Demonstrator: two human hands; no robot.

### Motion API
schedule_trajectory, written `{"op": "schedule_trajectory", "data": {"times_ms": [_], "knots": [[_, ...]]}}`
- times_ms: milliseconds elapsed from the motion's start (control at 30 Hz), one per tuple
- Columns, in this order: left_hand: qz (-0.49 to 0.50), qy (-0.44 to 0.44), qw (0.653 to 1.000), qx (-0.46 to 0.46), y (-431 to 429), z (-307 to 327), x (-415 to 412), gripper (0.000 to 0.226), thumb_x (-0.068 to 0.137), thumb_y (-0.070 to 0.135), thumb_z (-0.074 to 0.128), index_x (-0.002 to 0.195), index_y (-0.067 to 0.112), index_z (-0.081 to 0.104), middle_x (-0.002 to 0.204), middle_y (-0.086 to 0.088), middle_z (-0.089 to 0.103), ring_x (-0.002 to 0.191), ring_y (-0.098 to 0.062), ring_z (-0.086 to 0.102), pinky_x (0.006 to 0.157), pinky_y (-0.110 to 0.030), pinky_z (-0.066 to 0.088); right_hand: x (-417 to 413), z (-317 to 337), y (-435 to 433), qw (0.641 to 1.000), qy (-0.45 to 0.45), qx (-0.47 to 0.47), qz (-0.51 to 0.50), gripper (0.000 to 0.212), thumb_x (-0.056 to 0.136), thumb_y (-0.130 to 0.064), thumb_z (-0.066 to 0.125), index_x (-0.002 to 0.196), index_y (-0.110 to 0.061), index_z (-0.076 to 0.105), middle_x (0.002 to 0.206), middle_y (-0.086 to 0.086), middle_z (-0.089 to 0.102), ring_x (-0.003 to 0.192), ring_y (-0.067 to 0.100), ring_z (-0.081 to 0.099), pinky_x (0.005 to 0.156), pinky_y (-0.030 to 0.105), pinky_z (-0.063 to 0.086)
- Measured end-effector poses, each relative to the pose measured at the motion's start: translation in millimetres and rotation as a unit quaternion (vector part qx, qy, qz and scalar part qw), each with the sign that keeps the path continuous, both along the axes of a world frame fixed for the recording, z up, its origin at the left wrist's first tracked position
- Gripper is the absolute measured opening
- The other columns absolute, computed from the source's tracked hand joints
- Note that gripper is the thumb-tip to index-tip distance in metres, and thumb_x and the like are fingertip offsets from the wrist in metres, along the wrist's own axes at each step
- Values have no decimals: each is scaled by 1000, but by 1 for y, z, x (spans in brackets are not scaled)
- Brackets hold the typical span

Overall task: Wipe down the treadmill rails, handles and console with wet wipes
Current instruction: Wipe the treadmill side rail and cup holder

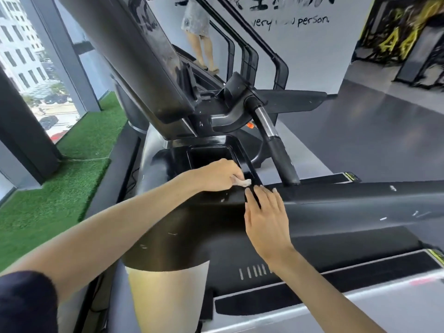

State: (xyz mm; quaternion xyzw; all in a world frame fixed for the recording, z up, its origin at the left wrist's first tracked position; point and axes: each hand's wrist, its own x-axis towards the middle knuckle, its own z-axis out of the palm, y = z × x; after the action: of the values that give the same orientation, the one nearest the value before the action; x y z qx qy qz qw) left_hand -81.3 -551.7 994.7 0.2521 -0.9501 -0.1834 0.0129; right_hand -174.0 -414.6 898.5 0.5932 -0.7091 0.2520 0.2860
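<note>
The left hand (216,176) makes the grip here. Its fingers are curled tight round one crumpled white wet wipe (244,182), and only a small wad of it pokes out past the fingertips. That wad presses on the black top of the treadmill (182,227), right at the near corner of a square recess (207,153) sunk into the deck below the console (134,58).

Just beside the wipe, on its right, the right hand (265,216) lies flat. Its fingers are straight and together, the tips touch the same black surface, and it holds nothing. The two hands are near each other but do not touch.

The black arm rail (355,197) runs rightward from the hands, dotted with several white flecks. One handle (278,150) rises from it at a slant just beyond the right fingertips, with a chrome band above a dark padded sleeve. The single large console panel leans overhead.

The count is one wipe, two hands, one recess, one handle and one console.

A strip of green turf (72,169) lies along the window on the left. Far back, another person's legs (203,46) stand on a second machine, in front of a white wall with black lettering (310,21).
</note>
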Motion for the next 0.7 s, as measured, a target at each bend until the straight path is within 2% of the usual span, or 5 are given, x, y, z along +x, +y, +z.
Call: {"op": "schedule_trajectory", "data": {"times_ms": [100,200,400,567,700], "knots": [[-10,12,1000,-1,5,-1,-12,28,89,-5,46,100,1,71,97,-12,67,93,-27,60,88,-40,46,-5,-4,4,999,33,7,9,37,80,-8,66,115,3,66,115,18,66,111,31,62,98,46,48],[-7,-5,1000,9,-15,1,18,30,87,6,45,99,-3,70,95,-11,68,93,-22,59,91,-29,41,-8,-4,2,1000,17,1,7,48,65,0,76,112,5,67,112,19,67,106,32,65,94,46,51],[0,-75,997,-11,-22,15,23,38,66,52,35,71,17,49,73,-2,46,71,-12,41,75,-33,41,-5,-2,0,1000,-13,-19,20,55,73,1,26,105,3,70,106,18,69,100,32,67,89,46,54],[15,-22,1000,4,8,-4,-20,25,83,-8,44,89,-2,68,87,-17,62,80,-28,56,76,-38,45,-3,5,-1,997,-43,-49,31,41,74,6,38,97,3,72,96,17,70,89,32,69,82,44,57],[29,27,999,-17,-4,-12,16,30,91,-5,46,106,8,69,94,2,55,92,-17,55,82,-27,41,6,16,-14,991,-117,-50,30,28,62,15,64,85,1,72,79,11,62,71,29,61,64,36,55]]}}
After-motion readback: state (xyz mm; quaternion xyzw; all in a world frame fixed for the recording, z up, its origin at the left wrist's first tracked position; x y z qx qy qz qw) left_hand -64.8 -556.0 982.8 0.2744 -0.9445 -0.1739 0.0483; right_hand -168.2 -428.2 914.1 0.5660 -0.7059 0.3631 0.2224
